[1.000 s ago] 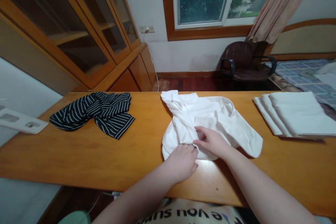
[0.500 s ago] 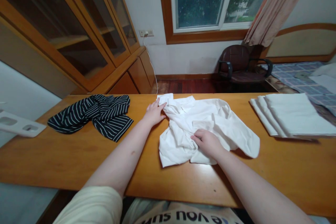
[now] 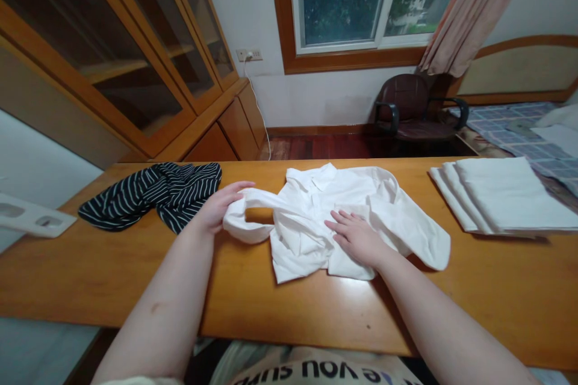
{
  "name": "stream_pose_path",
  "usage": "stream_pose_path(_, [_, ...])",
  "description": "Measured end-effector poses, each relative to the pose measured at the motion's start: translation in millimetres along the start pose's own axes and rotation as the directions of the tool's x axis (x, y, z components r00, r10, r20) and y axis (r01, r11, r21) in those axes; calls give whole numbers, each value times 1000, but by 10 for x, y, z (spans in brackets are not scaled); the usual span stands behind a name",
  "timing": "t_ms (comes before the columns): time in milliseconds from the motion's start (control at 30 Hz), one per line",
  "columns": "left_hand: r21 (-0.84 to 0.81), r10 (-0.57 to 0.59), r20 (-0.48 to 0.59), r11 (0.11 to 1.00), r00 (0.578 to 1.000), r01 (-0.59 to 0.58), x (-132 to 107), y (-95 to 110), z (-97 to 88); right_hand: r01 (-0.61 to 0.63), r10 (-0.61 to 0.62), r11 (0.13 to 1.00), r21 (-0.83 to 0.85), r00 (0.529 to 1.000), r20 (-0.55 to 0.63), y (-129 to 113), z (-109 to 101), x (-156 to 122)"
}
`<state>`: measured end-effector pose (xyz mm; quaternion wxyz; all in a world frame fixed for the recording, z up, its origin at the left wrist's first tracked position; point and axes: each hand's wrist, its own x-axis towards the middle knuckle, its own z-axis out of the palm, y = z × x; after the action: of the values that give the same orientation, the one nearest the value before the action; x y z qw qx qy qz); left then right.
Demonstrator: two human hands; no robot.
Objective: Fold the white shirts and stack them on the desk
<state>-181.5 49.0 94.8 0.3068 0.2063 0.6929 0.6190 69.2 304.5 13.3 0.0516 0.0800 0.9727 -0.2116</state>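
Note:
A white collared shirt [image 3: 347, 186] lies spread and creased on the wooden table [image 3: 180, 289]. Its left sleeve is pulled out toward the left, looped and partly lifted, with its end in my left hand [image 3: 221, 207], whose fingers are closed round the cloth. Flat on the front of the shirt rests my right hand [image 3: 356, 237], fingers spread, palm down. The other sleeve stretches to the right, away from both hands. A black shirt with white stripes [image 3: 167, 192] lies bunched just beyond my left hand.
Folded white cloths [image 3: 501, 192] are stacked on the table's right side. A white plastic piece with slots [image 3: 36, 216] sits at the left edge. Behind the table stand a glass-doored cabinet [image 3: 149, 72] and a dark red armchair [image 3: 406, 108].
My left hand has moved left and nearer, drawing the shirt's sleeve out from the body. My right hand has gone from bunched fingers to lying flat on the shirt.

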Motion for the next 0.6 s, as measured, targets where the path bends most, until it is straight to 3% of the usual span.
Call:
stream_pose_path(67, [-250,-26,-54,968,998,11,-151,54,-148,-80,78,996,-39,996,-52,17,31,29])
stream_pose_path(133, [-430,-5,-231,898,973,-97,-256,59,-270,-157,150,985,-66,983,-103,60,39,47])
stream_pose_path(233, [-552,-13,-467,785,884,-280,-347,7,-423,-242,226,966,-89,962,-155,150,25,48])
stream_pose_path(333, [-624,-62,-555,690,830,-366,-445,-78,-599,-283,265,954,-100,950,-165,217,8,36])
stream_pose_path(400, [-579,-74,-604,725,794,-372,-545,-143,-749,-289,270,952,-104,948,-166,236,4,29])
stream_pose_path(467, [-453,-83,-676,830,732,-325,-663,-206,-918,-286,266,953,-103,949,-169,240,5,25])
stream_pose_path(533, [-345,-144,-744,919,653,-190,-777,-257,-1080,-279,259,955,-103,951,-170,239,8,23])
stream_pose_path(600, [-317,-245,-758,948,605,-14,-871,-292,-1210,-271,252,957,-101,953,-168,238,10,21])
